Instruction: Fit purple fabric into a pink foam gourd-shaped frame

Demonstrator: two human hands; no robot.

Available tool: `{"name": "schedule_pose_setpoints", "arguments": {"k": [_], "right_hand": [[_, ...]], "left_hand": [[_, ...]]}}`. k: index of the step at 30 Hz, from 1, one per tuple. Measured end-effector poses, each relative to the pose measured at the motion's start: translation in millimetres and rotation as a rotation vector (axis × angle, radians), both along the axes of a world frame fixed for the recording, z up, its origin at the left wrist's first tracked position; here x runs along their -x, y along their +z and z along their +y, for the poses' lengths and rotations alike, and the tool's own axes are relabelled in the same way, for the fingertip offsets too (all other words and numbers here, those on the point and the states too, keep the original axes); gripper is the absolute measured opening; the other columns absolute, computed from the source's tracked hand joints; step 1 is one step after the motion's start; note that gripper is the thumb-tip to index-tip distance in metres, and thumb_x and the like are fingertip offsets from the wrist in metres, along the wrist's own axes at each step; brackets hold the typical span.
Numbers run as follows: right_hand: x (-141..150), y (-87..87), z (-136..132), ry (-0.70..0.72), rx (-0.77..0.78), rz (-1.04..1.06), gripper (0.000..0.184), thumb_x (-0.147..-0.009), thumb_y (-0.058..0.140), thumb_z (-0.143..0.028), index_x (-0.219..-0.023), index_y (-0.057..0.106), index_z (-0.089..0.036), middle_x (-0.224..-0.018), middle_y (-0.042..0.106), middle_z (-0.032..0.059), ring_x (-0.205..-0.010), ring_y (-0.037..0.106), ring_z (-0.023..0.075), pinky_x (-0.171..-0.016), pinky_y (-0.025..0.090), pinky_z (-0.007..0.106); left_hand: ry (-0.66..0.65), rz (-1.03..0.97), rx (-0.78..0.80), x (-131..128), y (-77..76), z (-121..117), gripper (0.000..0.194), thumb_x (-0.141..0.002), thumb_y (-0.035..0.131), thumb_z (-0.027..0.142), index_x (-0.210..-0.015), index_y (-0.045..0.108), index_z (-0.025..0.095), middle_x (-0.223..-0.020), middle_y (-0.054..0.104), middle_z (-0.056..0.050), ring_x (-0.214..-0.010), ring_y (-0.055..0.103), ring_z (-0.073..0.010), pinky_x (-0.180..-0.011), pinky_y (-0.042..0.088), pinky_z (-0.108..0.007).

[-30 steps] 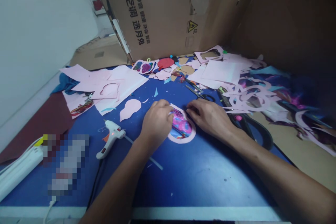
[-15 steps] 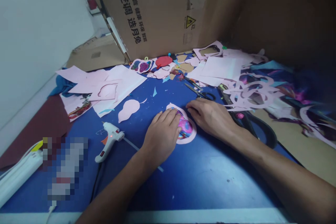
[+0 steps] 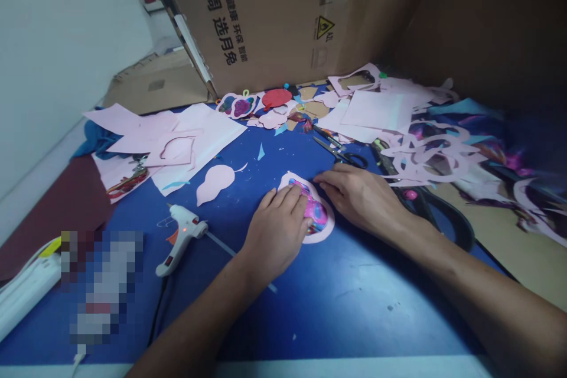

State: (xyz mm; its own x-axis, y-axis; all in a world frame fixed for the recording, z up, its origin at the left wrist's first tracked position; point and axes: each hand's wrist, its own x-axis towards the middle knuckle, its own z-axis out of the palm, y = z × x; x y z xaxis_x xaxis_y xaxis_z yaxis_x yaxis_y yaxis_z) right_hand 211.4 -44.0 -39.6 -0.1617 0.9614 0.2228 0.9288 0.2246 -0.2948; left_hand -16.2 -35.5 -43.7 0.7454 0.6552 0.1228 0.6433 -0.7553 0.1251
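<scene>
My left hand (image 3: 277,230) lies flat, its fingers stretched over a gourd-shaped piece (image 3: 315,212) with a shiny pink and blue swirled middle and a pale pink paper border. That piece rests on the blue tabletop, partly covered by the hand. Just right of its border is my right hand (image 3: 352,192), fingers curled and thumb near the index finger; anything between them is hidden. Left of my hands lies a plain pink gourd-shaped cutout (image 3: 215,183). A white glue gun (image 3: 180,239) with a small red light rests on the left. Small black-handled scissors (image 3: 348,156) lie beyond my right hand.
Pink paper sheets (image 3: 150,130) are at the back left. Colourful cutouts (image 3: 277,100) and paper scraps (image 3: 432,153) line the back and right. Large black-handled scissors (image 3: 447,218) lie beside my right forearm. A cardboard box (image 3: 274,18) stands behind. A blurred block (image 3: 106,289) is front left.
The view has shifted slightly. My left hand has slid a little down off the gourd-shaped piece, baring more of its swirled top. My right hand stays by its right border.
</scene>
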Motion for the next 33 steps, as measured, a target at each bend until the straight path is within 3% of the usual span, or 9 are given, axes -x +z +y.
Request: {"name": "schedule_pose_setpoints", "arguments": {"k": [10, 18, 25, 33], "right_hand": [[1.0, -0.5, -1.7, 0.079, -0.050, 0.045, 0.033, -0.111, 0.057, -0.022, -0.114, 0.089, -0.028, -0.107, 0.079, 0.0068, -0.085, 0.073, 0.0197, -0.067, 0.046, 0.030], [-2.7, 11.1, -5.8, 0.199, -0.093, -0.078, 0.041, -0.101, 0.059, -0.006, -0.114, 0.090, -0.030, -0.102, 0.075, 0.0060, -0.088, 0.071, 0.0202, -0.071, 0.048, 0.030], [-6.6, 8.8, -4.1, 0.122, -0.111, -0.102, 0.045, -0.101, 0.054, -0.005, -0.119, 0.090, -0.027, -0.105, 0.078, 0.0080, -0.090, 0.073, 0.0214, -0.070, 0.050, 0.030], [-14.6, 11.6, -5.3, 0.031, 0.025, -0.108, 0.043, -0.104, 0.051, -0.012, -0.117, 0.089, -0.027, -0.115, 0.080, 0.0086, -0.090, 0.076, 0.0221, -0.074, 0.055, 0.031]], "left_hand": [[0.022, 0.021, -0.021, -0.8, -0.1, -3.5, 0.046, -0.115, 0.052, 0.037, -0.153, 0.064, 0.014, -0.164, 0.063, -0.015, -0.156, 0.053, -0.0298, -0.133, 0.038, -0.054], [0.019, 0.001, -0.038, -0.2, -1.3, -3.5, 0.044, -0.116, 0.048, 0.037, -0.150, 0.067, 0.015, -0.163, 0.064, -0.013, -0.154, 0.055, -0.0309, -0.132, 0.038, -0.058], [0.022, 0.018, -0.042, -0.4, 1.0, -3.7, 0.042, -0.115, 0.051, 0.035, -0.150, 0.067, 0.018, -0.160, 0.066, -0.012, -0.154, 0.054, -0.0309, -0.132, 0.038, -0.060], [0.015, -0.009, -0.064, -1.9, 0.6, -2.1, 0.041, -0.116, 0.048, 0.033, -0.150, 0.067, 0.021, -0.157, 0.069, -0.011, -0.149, 0.057, -0.0310, -0.130, 0.038, -0.062]]}}
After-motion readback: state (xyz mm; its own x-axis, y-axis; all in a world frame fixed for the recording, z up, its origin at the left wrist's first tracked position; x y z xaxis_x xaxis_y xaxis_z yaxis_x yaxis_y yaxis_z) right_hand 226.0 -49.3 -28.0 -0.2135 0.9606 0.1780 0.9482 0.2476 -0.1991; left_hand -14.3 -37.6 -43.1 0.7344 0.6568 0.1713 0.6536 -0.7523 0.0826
